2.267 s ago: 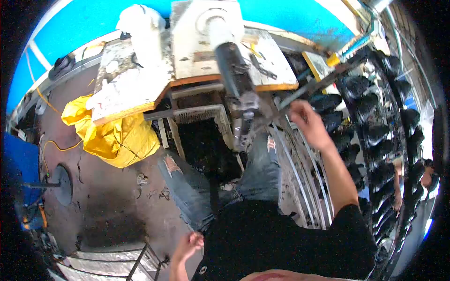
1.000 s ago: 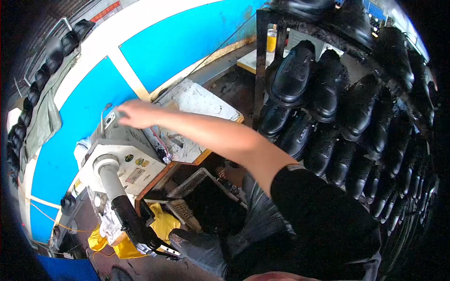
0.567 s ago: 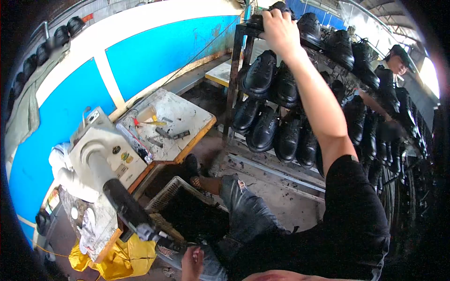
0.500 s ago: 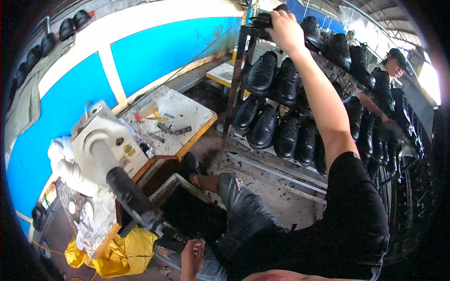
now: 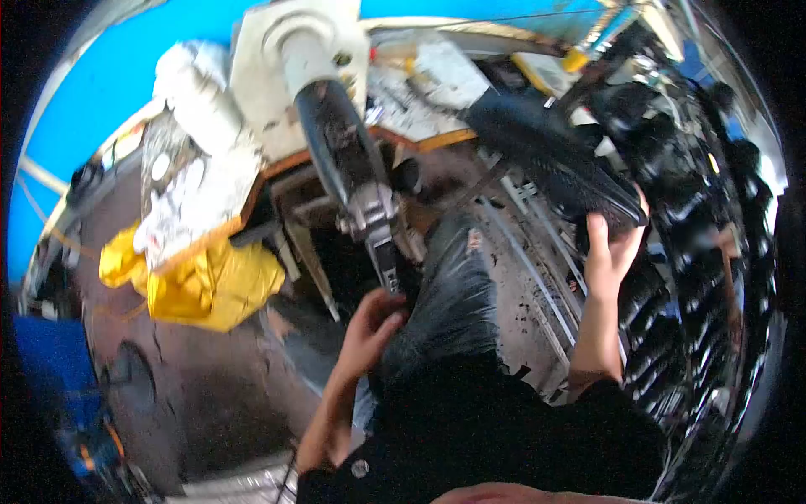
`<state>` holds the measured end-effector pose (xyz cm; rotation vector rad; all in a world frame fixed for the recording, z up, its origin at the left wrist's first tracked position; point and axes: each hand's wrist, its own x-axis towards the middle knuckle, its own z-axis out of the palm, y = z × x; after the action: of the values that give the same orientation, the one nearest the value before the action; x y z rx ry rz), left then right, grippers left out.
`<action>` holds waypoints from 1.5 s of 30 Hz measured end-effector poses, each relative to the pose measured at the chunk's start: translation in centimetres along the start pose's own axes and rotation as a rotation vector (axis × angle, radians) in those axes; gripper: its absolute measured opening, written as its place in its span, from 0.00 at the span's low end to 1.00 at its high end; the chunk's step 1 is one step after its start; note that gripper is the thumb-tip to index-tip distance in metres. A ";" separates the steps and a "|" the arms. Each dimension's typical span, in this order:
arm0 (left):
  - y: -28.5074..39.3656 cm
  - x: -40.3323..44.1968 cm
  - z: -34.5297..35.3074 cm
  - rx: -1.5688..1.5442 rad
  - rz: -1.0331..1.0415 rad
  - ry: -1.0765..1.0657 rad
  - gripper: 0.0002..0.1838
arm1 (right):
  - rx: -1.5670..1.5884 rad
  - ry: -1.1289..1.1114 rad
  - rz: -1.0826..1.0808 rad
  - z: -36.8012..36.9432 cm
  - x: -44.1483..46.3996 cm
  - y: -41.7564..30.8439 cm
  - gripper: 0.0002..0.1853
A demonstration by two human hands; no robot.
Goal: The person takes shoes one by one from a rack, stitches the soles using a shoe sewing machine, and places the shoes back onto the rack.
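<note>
On the right, my right hand (image 5: 615, 252) grips one end of a black shoe (image 5: 571, 164), with the thumb lying along it. Motion smears the shoe, and the fingers behind it are hidden. In the lower middle, my left hand (image 5: 369, 332) hovers by the tip of a sewing-type machine's long dark arm (image 5: 340, 143). Its fingers curve loosely, the thumb stands apart, and no object shows in it. Whether the fingertips touch the metal tip (image 5: 384, 262) I cannot tell.
The machine's pale body (image 5: 260, 76) stands on a worn worktable (image 5: 210, 189) with white cloths. Yellow sacking (image 5: 210, 286) lies below it. Racks of black shoes (image 5: 680, 218) fill the right side, with metal rails (image 5: 533, 252) near the floor. Another person's arm (image 5: 732, 273) shows among them.
My right hand has come down from the top of the shoe rack, bringing a black shoe. My left hand has risen toward the machine's tip and loosened. The view has swung.
</note>
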<state>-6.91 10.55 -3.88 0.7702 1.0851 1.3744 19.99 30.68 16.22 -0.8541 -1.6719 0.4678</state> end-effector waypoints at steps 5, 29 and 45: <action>1.2 1.7 1.9 -0.563 0.098 0.084 0.48 | 0.809 -0.143 0.698 -0.2 -8.7 9.1 0.35; 5.9 2.1 4.7 -0.060 0.447 0.239 0.56 | 0.732 -0.315 0.688 1.3 -9.1 13.5 0.50; 5.6 -1.2 0.9 -0.271 0.441 0.506 0.63 | 0.685 -0.673 0.527 6.9 -6.5 9.1 0.43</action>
<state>-8.05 10.07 1.81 0.4837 1.1109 2.1232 16.68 32.67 3.69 -0.6302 -1.6597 1.7303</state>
